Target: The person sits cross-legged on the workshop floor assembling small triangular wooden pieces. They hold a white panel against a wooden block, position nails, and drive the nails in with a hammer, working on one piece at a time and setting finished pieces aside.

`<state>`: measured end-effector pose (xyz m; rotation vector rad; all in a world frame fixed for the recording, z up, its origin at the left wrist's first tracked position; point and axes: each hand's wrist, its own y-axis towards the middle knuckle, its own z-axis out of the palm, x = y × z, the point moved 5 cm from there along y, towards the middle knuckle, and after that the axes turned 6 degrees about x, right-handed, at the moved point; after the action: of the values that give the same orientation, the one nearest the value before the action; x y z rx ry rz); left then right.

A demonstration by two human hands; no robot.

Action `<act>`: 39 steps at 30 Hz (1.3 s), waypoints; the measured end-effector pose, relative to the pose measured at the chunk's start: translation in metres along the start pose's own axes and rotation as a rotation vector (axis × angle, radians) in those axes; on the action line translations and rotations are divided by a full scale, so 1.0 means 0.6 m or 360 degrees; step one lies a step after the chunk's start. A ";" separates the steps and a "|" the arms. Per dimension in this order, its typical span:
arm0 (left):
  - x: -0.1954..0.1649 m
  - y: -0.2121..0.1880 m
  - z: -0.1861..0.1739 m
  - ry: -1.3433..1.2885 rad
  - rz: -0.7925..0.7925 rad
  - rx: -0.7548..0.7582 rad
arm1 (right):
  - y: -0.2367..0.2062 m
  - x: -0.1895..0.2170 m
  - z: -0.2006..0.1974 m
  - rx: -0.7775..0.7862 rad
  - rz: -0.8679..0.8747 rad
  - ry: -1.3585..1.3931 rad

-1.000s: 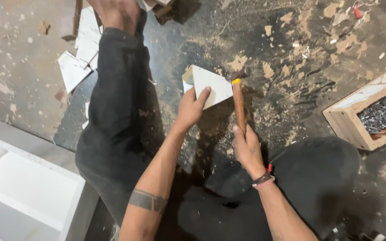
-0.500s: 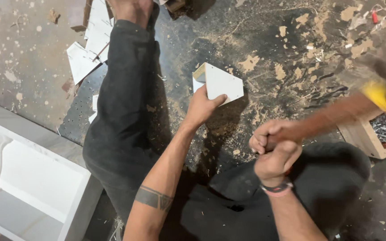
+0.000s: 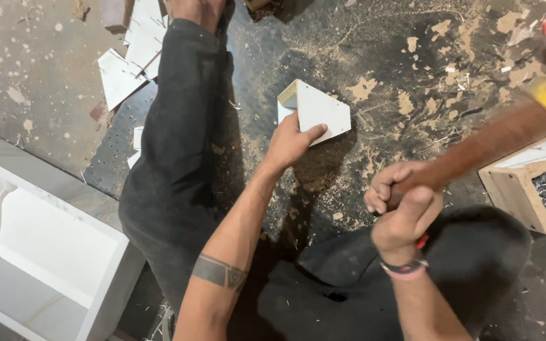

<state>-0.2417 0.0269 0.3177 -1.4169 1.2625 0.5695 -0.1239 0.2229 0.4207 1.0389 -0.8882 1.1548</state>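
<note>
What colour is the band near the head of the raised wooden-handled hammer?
Yellow, on the brown wooden-handled hammer gripped by the right hand; head view.
</note>
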 end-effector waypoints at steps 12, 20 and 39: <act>0.000 0.011 -0.014 -0.0086 0.0002 -0.0043 | 0.045 -0.031 -0.008 0.0206 0.0500 -0.0323; -0.004 0.011 -0.027 -0.0156 0.0012 -0.0071 | 0.054 -0.099 0.035 0.0467 0.0934 -0.1406; 0.001 0.020 -0.036 -0.0262 0.0079 -0.0119 | 0.084 -0.059 0.001 0.0312 0.0653 -0.0820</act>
<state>-0.2589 0.0092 0.3186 -1.3733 1.1578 0.7589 -0.1803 0.2163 0.3966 1.3898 -1.4668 1.3563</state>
